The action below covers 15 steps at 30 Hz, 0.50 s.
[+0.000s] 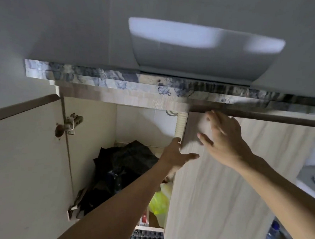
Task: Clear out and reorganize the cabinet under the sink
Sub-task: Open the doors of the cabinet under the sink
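Pale wood-grain laminate right-hand cabinet door [232, 179] stood part open under the speckled grey-and-white stone countertop edge [118, 82], w/ the white ceramic vessel basin [203, 52] sitting on top. Left-hand cabinet door [25, 157] was swung wide, inner cream face toward camera, rusted metal hinge [69, 123] exposed.

Left hand [178, 154]: fingers hooked round the free left edge of the right-hand door, thumb lying on its front face, so a clenched pinch on the door edge. Judged as the pulling hand; edge grip gives leverage since no handle was visible.

Right hand [223, 140]: flat, fingers spread, palm against door front near upper left corner. Nothing enclosed; pressing, not grasping. Prob. steadying the panel.

Grip vs. task items: both hands were on the door only. Cabinet contents lay below and left of left hand, farther in, apart from either hand: crumpled black plastic bag heap [122, 169] on cabinet floor, bright yellow-green plastic bag [160, 200] right of it, half hidden behind door edge. White corrugated drain hose [180, 124] ran down at rear, just left of door's top corner.

Judgement: access stage, clearing not yet begun. Right half of the interior was hidden by the door, contents there unknown.
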### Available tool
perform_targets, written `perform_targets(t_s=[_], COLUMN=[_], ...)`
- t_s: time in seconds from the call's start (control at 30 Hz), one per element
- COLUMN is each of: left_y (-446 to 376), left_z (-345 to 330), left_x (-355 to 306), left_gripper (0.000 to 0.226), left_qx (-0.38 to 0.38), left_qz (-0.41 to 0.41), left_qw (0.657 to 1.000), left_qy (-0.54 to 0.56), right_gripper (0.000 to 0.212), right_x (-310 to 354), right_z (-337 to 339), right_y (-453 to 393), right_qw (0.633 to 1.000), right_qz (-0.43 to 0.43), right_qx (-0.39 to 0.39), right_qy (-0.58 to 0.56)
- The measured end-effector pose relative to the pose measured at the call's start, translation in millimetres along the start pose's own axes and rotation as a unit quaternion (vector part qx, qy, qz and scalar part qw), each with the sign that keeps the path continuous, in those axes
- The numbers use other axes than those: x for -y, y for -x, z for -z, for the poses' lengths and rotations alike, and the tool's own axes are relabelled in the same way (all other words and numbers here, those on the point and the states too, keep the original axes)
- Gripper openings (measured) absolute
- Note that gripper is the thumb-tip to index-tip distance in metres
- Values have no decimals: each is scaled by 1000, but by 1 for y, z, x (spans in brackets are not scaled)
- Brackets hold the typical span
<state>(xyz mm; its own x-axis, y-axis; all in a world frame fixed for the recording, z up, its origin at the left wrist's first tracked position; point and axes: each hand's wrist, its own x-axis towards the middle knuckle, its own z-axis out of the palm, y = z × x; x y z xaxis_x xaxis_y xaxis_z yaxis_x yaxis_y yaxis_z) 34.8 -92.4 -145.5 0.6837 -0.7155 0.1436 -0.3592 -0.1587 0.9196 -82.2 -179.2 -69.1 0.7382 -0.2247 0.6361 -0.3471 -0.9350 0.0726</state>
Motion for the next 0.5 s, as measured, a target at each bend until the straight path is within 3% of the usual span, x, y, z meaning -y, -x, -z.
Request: perform_targets(t_s=[0.13,0.33,0.5], left_y=[-31,-55,-55], left_z=[-4,-20,-19], left_x=[16,51,54], left_gripper=[32,18,20], left_qx=[92,140,145], left_qz=[15,15,15], left_qw=[989,973,971], left_qy=[116,182,188], right_gripper=[61,69,71], right_x=[-8,-3,4], right_z=[-33,-57,-54], right_y=[-14,-21,-23], right_qw=[998,986,986], right_qz=[-30,-80,-101], right_qx=[-57,-145,-130], right_qy=[6,4,3])
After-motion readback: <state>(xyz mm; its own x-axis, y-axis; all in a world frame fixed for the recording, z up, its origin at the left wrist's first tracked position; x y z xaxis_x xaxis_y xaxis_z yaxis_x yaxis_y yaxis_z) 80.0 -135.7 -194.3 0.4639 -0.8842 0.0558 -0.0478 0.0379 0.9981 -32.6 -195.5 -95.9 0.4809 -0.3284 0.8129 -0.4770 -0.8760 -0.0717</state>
